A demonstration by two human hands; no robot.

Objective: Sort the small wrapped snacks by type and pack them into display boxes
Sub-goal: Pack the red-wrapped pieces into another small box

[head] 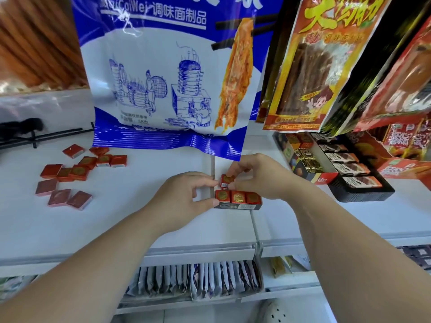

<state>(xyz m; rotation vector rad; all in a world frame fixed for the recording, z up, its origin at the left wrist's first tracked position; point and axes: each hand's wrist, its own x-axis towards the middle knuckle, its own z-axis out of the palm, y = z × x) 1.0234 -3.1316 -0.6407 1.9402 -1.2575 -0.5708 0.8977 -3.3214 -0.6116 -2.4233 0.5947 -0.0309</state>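
Three snacks (pixel 238 197) in box (pixel 235 207), fourth snack (pixel 226 180) pinched by left hand (pixel 186 194) and right hand (pixel 258 176), eleven loose snacks (pixel 78 172)

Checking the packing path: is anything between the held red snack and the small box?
Nothing visible. The left hand and right hand hold the red snack directly behind the row of three in the box.

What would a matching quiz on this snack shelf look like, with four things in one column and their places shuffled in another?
1 loose red snacks
2 blue-and-white bag
3 black display box
4 single red snack

A between left hand and right hand
B at the right
C scattered at left
D behind the hands

Pairs: 1-C, 2-D, 3-B, 4-A
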